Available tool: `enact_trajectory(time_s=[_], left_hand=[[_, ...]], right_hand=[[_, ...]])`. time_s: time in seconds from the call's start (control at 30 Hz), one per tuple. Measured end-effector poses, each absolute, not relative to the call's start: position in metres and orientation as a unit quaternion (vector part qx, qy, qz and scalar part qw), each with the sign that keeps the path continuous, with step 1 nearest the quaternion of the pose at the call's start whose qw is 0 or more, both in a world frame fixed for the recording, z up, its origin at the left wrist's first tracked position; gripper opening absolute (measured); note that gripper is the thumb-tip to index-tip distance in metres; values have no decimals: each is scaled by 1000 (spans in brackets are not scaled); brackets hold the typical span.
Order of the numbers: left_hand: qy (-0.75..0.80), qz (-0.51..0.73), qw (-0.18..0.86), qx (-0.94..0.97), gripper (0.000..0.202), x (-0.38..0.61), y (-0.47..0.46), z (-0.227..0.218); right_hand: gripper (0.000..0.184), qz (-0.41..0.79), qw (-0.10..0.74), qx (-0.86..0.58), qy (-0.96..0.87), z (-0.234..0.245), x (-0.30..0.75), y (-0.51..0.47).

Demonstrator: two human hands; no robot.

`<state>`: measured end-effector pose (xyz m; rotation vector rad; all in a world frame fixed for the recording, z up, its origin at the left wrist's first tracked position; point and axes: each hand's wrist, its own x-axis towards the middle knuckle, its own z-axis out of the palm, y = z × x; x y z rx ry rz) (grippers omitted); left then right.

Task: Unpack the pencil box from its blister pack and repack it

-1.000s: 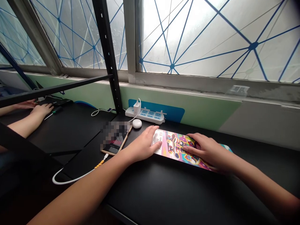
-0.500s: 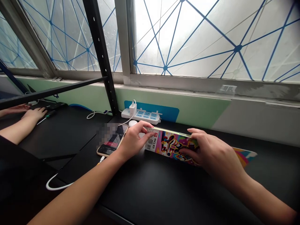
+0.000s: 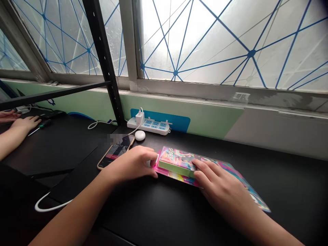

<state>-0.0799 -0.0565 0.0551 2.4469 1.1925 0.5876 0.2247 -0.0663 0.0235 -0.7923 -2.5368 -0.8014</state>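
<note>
A colourful pencil box [image 3: 176, 160] in its card packaging lies flat on the black desk [image 3: 164, 212], green side towards me. My left hand [image 3: 133, 164] curls around its left end, fingertips at the pink edge. My right hand [image 3: 220, 186] rests on the box's front right part, fingers pressed against the top and the card backing [image 3: 252, 196]. Both hands grip the box.
A phone [image 3: 115, 155] on a white cable lies left of the box. Behind are a small white round device [image 3: 139, 135] and a white power strip [image 3: 148, 125] by the wall. A black shelf post [image 3: 102, 61] stands at the back left. Another person's hands [image 3: 24, 122] work at far left.
The box was stood up on its edge half a second ago and now lies flat the other way up, closer to me. Both hands moved with it.
</note>
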Motion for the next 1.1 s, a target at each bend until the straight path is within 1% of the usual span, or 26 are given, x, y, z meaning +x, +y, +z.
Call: enact_trajectory(time_s=[0.1, 0.2, 0.23, 0.27, 0.33, 0.4, 0.43, 0.5, 0.57, 0.67, 0.77, 0.83, 0.87, 0.93, 0.97, 1.03, 1.1], left_hand=[[439, 181, 196, 858, 32, -73, -57, 55], [458, 238, 167, 840, 27, -69, -54, 51], [459, 260, 159, 835, 30, -68, -53, 47], [460, 275, 157, 830, 39, -68, -51, 44], [466, 271, 176, 823, 63, -67, -47, 35], [471, 239, 211, 822, 82, -66, -43, 28], [470, 228, 224, 823, 86, -66, -41, 25], [454, 230, 225, 831, 87, -64, -38, 22], [435, 253, 181, 845, 87, -62, -38, 21], [407, 276, 57, 869, 87, -57, -41, 21], [377, 282, -57, 881, 81, -52, -43, 18], [345, 286, -93, 889, 81, -49, -44, 16], [331, 296, -99, 890, 84, -49, -44, 15], [319, 338, -101, 880, 93, -48, -43, 16], [324, 368, -103, 866, 94, -48, -43, 17], [342, 421, -91, 835, 87, -50, -44, 21], [349, 426, -47, 833, 73, -53, -43, 25]], right_hand=[[15, -212, 172, -266, -924, 15, 230, -52], [12, -138, 169, -274, -936, 16, 235, -47], [11, -120, 172, -279, -937, 17, 235, -47], [11, -105, 178, -282, -937, 18, 234, -49], [12, -74, 186, -287, -937, 20, 232, -53], [20, -46, 189, -288, -938, 20, 232, -55], [26, -38, 191, -291, -937, 19, 232, -55], [37, -40, 205, -311, -927, 17, 237, -49], [45, -57, 218, -354, -908, 17, 247, -38], [61, -85, 213, -415, -881, 23, 267, -17], [72, -109, 197, -428, -875, 36, 282, -6], [78, -135, 208, -418, -874, 45, 286, -8], [79, -151, 218, -411, -872, 48, 286, -11], [74, -188, 235, -396, -867, 50, 282, -19], [66, -206, 236, -387, -867, 50, 279, -24], [42, -234, 226, -364, -873, 46, 272, -32], [21, -247, 208, -344, -882, 40, 266, -37]])
